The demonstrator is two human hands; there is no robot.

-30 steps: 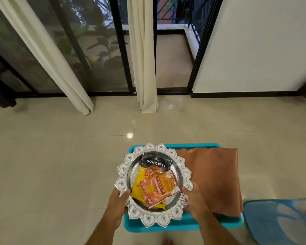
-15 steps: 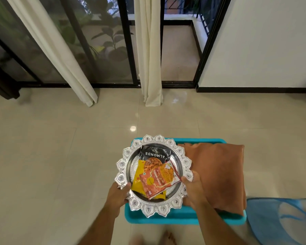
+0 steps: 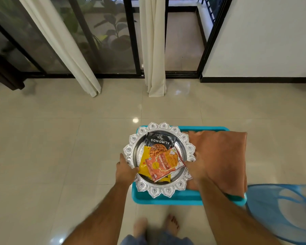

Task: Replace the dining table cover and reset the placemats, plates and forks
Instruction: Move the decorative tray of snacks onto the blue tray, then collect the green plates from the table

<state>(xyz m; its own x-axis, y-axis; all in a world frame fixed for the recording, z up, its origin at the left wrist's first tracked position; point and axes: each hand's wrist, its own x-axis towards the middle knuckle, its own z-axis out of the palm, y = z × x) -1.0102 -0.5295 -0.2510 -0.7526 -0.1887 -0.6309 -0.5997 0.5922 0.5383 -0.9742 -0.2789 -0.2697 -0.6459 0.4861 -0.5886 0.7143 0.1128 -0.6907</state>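
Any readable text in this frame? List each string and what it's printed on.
"ALMONDS": white letters on the black almond packet, upside down to the camera, in the silver tray.
"GARLIC BHUJIA": along the orange snack packet; blurred, so this reading is unsure. Its smaller print is too small to read.
Yellow packet: no legible text showing.
Nothing else in view carries readable text.

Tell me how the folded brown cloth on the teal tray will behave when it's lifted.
The brown cloth will probably go floppy and unfold: it lies in soft folds and droops over the edge of the teal tray. It looks light for its bulk. One-handed, its layers would likely slip apart, so gathering it with both hands seems safer.
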